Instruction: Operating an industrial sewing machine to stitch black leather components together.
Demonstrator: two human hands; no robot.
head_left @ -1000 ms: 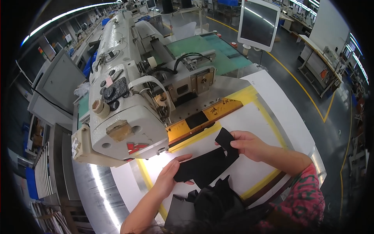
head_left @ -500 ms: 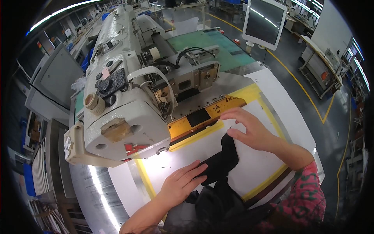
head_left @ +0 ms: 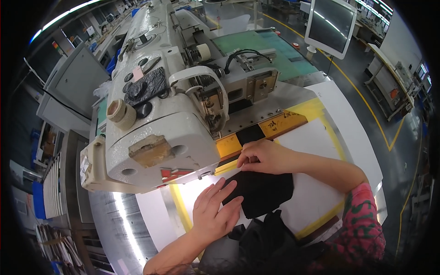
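A piece of black fabric [head_left: 265, 195] lies on the white sheet [head_left: 316, 167], just in front of the sewing machine's head [head_left: 160, 142]. At its far edge my right hand [head_left: 268, 156] has thumb and fingers pinched together on the cloth, close to the amber strip [head_left: 286, 123]. My left hand [head_left: 216, 211] is open, its fingers spread, with the fingertips at the fabric's left edge. More bunched black fabric [head_left: 266, 238] sits nearer to me, below the flat piece.
Yellow tape [head_left: 324, 217] borders the white sheet. To the left is a shiny metal table surface [head_left: 121, 220]. A green machine bed [head_left: 256, 48] and a monitor [head_left: 331, 28] stand behind. Farther right is another workbench [head_left: 389, 85].
My right hand has moved left and closed on the fabric's far edge. The fabric, bent and narrow before, is now spread wider. My left hand's fingers have lifted and spread.
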